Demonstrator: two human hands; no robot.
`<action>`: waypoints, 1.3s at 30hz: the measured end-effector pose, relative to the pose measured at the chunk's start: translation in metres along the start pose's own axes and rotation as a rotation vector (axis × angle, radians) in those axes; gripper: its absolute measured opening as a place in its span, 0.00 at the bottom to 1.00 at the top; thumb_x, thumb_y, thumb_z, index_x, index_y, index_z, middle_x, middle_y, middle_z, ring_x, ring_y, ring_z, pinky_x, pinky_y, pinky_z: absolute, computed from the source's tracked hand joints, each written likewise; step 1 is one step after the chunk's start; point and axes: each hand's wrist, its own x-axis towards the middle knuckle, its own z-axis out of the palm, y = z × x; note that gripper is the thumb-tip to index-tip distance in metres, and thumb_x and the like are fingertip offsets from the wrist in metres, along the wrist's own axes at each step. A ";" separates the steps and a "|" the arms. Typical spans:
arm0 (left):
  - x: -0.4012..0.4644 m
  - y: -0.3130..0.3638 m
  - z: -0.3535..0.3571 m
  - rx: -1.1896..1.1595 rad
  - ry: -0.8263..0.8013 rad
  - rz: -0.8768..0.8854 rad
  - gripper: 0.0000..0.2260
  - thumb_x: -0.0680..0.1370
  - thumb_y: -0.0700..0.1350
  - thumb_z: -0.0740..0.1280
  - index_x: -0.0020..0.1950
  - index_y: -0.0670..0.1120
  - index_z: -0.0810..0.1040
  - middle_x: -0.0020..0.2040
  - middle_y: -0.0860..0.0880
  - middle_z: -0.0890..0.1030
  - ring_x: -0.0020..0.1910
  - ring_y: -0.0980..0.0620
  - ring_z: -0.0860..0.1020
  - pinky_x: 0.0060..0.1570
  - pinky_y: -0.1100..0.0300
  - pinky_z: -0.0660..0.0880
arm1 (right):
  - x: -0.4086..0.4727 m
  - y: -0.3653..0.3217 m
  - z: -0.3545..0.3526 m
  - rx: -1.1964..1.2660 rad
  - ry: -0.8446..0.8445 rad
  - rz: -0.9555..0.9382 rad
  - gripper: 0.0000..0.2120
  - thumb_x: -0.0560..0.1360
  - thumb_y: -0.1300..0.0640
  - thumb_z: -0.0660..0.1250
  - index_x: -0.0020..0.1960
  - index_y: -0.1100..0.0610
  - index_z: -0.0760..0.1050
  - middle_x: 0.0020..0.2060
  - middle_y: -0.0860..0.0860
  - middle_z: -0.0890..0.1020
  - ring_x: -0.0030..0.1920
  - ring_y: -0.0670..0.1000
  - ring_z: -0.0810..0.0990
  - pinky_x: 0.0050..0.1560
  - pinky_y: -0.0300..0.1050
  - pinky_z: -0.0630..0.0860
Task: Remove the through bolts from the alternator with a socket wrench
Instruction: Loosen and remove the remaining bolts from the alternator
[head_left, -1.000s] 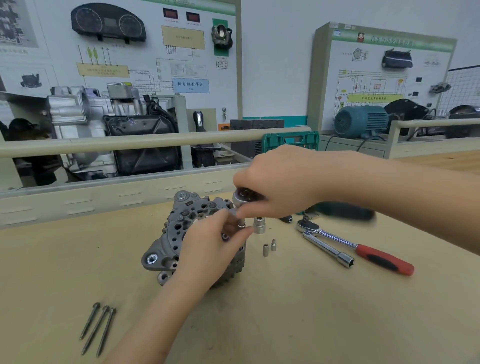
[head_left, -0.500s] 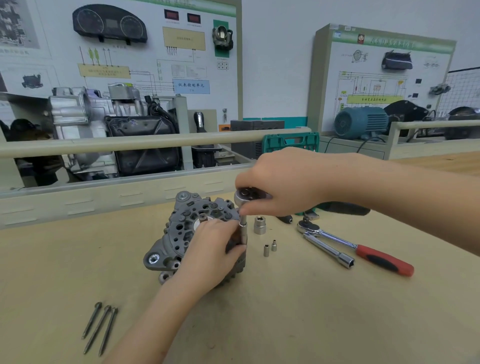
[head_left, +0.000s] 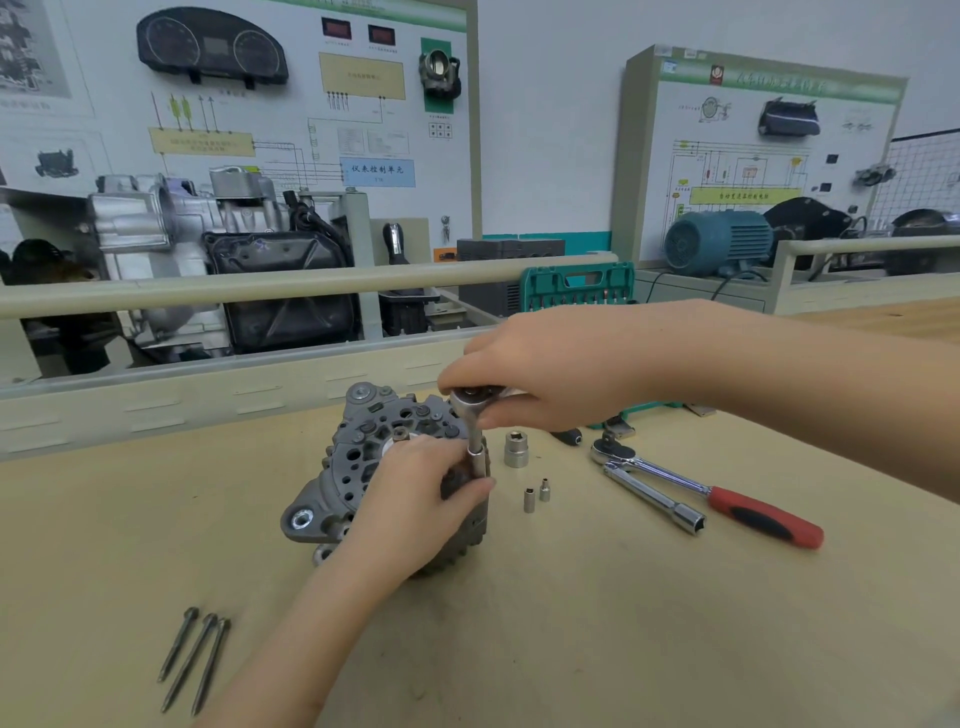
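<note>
Centrally on a tan workbench (head_left: 597, 623) sits a grey alternator (head_left: 363, 457), resting on its side-back with the vented end cover facing up. The left hand (head_left: 415, 499) wraps over its near side, fingers curled around the housing and steadying the lower part of a silver socket extension (head_left: 477, 449) that stands upright at the alternator's right edge. The right hand (head_left: 550, 374) grips the head of the socket wrench (head_left: 470, 397), fingers and thumb closed around it; its dark handle runs back under the palm and is mostly hidden.

Three long through bolts (head_left: 195, 657) already lie together on the bench at the near left, well apart from the alternator, so this looks like one of the last bolts. To do the step well, the socket probably needs to stay square on the bolt head, with the left hand holding the housing against the turn.

To the right, a loose socket (head_left: 516, 448) stands just beside the extension, two small sockets (head_left: 536, 494) lie near it, and a red-handled ratchet (head_left: 727, 501) with a long socket bar (head_left: 654, 499) lies further out; a wide handle swing could knock these. Bare bench lies toward the viewer. Behind, a raised beige rail (head_left: 208, 395) bounds the bench's far edge.
</note>
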 end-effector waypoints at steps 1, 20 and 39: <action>-0.001 0.001 0.001 0.015 0.027 -0.006 0.09 0.73 0.50 0.67 0.40 0.44 0.78 0.35 0.52 0.77 0.38 0.55 0.71 0.44 0.62 0.62 | 0.000 0.000 0.000 -0.035 0.017 0.004 0.15 0.78 0.47 0.56 0.58 0.55 0.70 0.45 0.50 0.77 0.45 0.50 0.74 0.40 0.43 0.70; -0.001 0.013 -0.007 -0.010 0.182 -0.055 0.08 0.70 0.53 0.70 0.35 0.53 0.72 0.31 0.59 0.73 0.37 0.56 0.72 0.48 0.63 0.56 | -0.001 -0.002 0.000 -0.222 0.083 0.088 0.20 0.76 0.39 0.52 0.50 0.55 0.68 0.33 0.47 0.69 0.30 0.47 0.67 0.27 0.40 0.62; 0.002 0.017 -0.011 -0.045 0.167 -0.042 0.09 0.71 0.52 0.69 0.39 0.47 0.79 0.31 0.56 0.77 0.35 0.59 0.75 0.49 0.60 0.65 | 0.001 -0.004 0.004 -0.247 0.164 0.075 0.20 0.76 0.39 0.51 0.41 0.55 0.66 0.27 0.47 0.65 0.26 0.44 0.63 0.25 0.40 0.58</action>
